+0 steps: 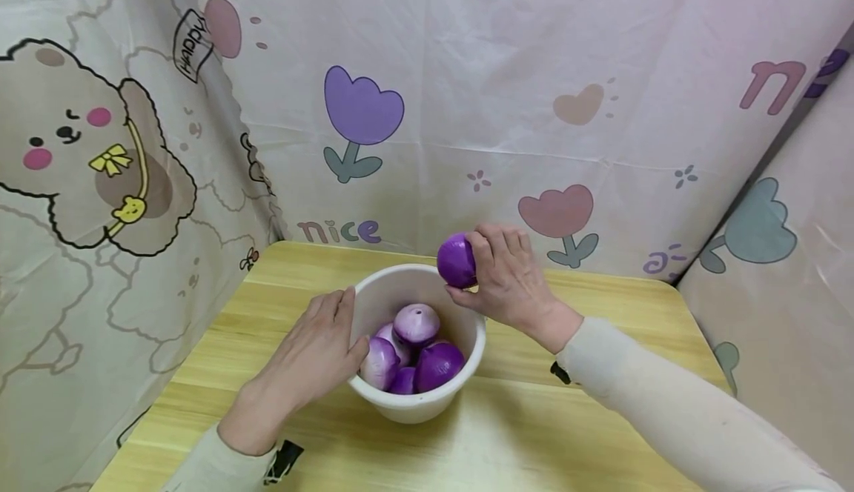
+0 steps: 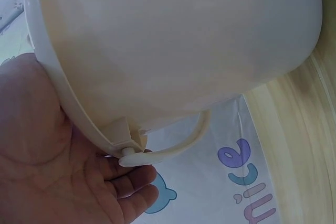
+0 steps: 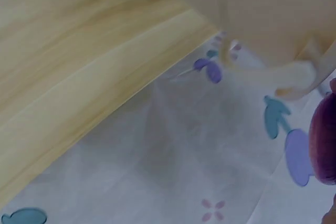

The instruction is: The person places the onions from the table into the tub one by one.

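Observation:
A white bucket (image 1: 414, 408) stands on the wooden table with several purple and white onions (image 1: 416, 325) piled inside. My left hand (image 1: 310, 355) grips its left rim, thumb over the edge and fingers outside. In the left wrist view, the fingers (image 2: 137, 188) curl beside the bucket's handle (image 2: 176, 150). Above the far right rim, my right hand (image 1: 510, 281) holds a deep purple onion (image 1: 457, 261) between thumb and fingers. Only an edge of this held onion (image 3: 324, 140) shows in the right wrist view, where most of the hand is out of frame.
The light wooden table (image 1: 567, 433) has its far edge close to a printed cloth backdrop (image 1: 454, 107). More printed cloth (image 1: 220, 158) hangs on the left, and another cloth panel (image 1: 800, 314) hangs on the right.

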Demonstrator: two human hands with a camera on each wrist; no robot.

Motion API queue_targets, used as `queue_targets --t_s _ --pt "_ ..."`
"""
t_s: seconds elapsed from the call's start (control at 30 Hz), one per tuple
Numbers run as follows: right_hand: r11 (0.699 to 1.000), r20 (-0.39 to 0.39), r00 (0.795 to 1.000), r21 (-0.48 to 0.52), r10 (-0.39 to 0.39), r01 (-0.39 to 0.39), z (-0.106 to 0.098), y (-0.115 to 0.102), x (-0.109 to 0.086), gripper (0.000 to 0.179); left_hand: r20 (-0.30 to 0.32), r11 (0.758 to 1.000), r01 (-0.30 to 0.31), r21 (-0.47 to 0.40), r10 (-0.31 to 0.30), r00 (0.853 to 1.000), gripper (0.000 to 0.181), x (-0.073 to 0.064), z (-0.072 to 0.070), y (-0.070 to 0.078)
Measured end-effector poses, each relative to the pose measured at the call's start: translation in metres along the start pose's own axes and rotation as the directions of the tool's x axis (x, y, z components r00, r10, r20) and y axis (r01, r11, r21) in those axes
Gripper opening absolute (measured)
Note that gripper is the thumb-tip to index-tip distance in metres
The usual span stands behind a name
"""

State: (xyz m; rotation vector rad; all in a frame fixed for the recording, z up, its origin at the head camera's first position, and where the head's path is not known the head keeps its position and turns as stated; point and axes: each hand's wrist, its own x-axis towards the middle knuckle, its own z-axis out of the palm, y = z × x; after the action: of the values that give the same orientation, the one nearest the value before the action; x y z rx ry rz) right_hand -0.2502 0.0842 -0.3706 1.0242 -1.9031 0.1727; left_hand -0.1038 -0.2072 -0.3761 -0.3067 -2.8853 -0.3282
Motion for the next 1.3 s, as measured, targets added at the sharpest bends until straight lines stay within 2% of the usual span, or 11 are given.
queue_targets --t_s 0.17,0.4,0.63,0.9,1.3 --pt "0.999 0.062 0.998 0.034 0.027 -0.029 -0.003 -0.018 0.008 0.091 -0.003 1.0 -0.002 0.001 0.002 1.0 0.076 0.0 -0.001 0.0" --pt "0.989 0.169 0.983 0.115 0.068 -0.088 -0.004 -0.042 0.011 0.091 -0.002 1.0 -0.001 -0.001 0.001 1.0 0.075 0.0 -0.001 -0.001" --pt "0.978 0.226 0.969 0.159 0.099 -0.137 -0.005 -0.06 0.01 0.09 -0.002 1.0 -0.002 -0.003 0.002 1.0 0.075 0.0 -0.001 -0.001" --pt "0.976 0.273 0.959 0.175 0.08 -0.131 -0.005 -0.07 0.006 0.081 -0.006 1.0 -0.003 -0.006 0.002 1.0 0.075 0.0 0.0 0.0" --pt "0.974 0.37 0.927 0.18 0.06 -0.135 -0.005 -0.073 0.004 0.082 -0.006 1.0 -0.002 -0.013 0.002 1.0 0.075 -0.001 0.0 0.0"
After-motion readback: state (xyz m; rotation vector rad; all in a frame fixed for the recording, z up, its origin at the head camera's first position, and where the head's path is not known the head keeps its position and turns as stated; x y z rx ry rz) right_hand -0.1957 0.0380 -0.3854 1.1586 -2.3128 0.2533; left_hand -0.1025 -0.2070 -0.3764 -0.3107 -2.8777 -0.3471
